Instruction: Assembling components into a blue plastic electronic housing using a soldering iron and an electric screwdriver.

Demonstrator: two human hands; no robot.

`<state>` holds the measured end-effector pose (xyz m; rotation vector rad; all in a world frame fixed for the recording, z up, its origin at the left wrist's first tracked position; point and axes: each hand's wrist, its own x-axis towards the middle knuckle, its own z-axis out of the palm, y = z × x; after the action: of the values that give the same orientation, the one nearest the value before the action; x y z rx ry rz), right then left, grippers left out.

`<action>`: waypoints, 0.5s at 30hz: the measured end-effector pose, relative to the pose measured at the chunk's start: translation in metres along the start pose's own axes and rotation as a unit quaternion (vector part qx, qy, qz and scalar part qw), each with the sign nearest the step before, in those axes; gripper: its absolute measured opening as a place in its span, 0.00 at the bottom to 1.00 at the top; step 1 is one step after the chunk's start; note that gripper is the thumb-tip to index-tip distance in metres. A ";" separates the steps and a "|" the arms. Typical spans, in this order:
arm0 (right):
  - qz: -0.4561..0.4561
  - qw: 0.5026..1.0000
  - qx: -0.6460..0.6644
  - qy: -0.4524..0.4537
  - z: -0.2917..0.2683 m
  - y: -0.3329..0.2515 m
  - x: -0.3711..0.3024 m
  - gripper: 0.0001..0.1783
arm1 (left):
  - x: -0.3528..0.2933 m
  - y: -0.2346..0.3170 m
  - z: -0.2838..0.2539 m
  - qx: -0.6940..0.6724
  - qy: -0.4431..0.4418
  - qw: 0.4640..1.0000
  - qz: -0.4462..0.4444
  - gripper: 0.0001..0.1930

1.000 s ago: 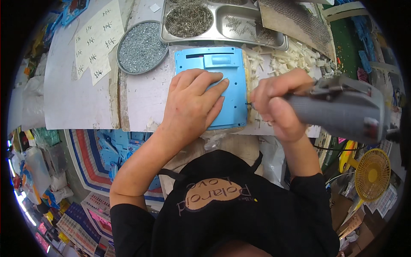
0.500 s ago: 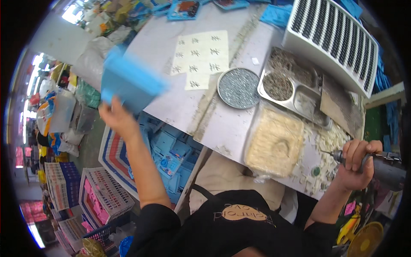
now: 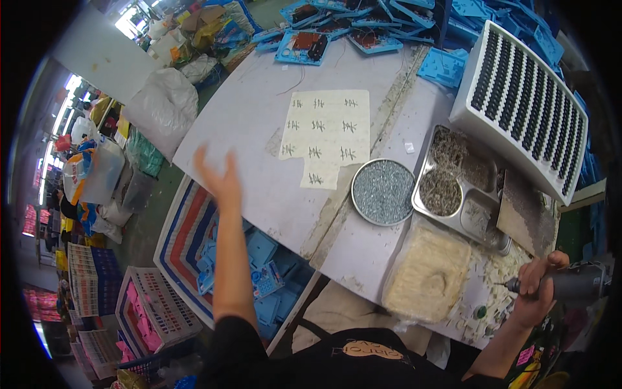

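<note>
My left hand (image 3: 221, 178) is held over the left edge of the table, a little blurred, with fingers spread and nothing in it. Below it, a striped woven bag (image 3: 173, 243) holds several blue plastic casings (image 3: 262, 285). At the right, my right hand (image 3: 537, 288) is wrapped round a dark electric screwdriver (image 3: 576, 282), its thin bit pointing left above white plastic scraps. Nearest to that tool lies a wrapped cream-coloured block (image 3: 427, 272) with a shallow dent.
A round dish of small screws (image 3: 383, 192) stands beside a steel compartment tray (image 3: 476, 211) with metal parts. A white rack of black pieces (image 3: 518, 104) fills the back right. Blue casings with wires (image 3: 303, 47) line the far edge; a marked paper sheet (image 3: 329, 129) lies mid-table.
My left hand has let go of the blue casing and moved right with its fingers spread. The view has shifted, showing more of the far edge. My right hand still grips the screwdriver.
</note>
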<state>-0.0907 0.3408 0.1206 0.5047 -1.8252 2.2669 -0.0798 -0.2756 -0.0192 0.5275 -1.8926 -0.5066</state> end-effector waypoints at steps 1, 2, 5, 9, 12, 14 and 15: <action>0.002 0.999 -0.037 0.021 0.002 -0.002 0.003 0.39 | 0.033 0.039 0.048 -0.063 -0.104 0.993 -0.012 0.35; 0.006 0.997 -0.070 0.039 0.011 -0.003 0.007 0.44 | 0.059 0.063 0.092 -0.083 -0.186 0.979 0.027 0.36; 0.041 0.980 -0.186 0.061 0.000 -0.010 0.008 0.59 | 0.099 0.071 0.232 0.068 -0.247 0.962 0.091 0.46; 0.025 0.960 -0.248 0.125 -0.007 -0.019 0.001 0.59 | 0.125 0.094 0.342 0.288 -0.221 0.931 0.025 0.53; 0.026 0.961 -0.242 0.129 -0.031 -0.025 -0.014 0.56 | 0.138 0.088 0.377 0.294 -0.297 0.908 -0.039 0.43; 0.006 0.949 -0.267 0.166 -0.035 -0.028 -0.015 0.54 | 0.148 0.082 0.372 0.360 -0.289 0.887 0.002 0.36; -0.004 0.943 -0.278 0.182 -0.036 -0.028 -0.016 0.53 | 0.148 0.077 0.366 0.360 -0.290 0.887 0.011 0.33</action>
<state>-0.0709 0.3837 0.1336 -0.0054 -2.1098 1.5790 -0.4813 -0.2604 0.0058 0.9026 -2.6669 0.1120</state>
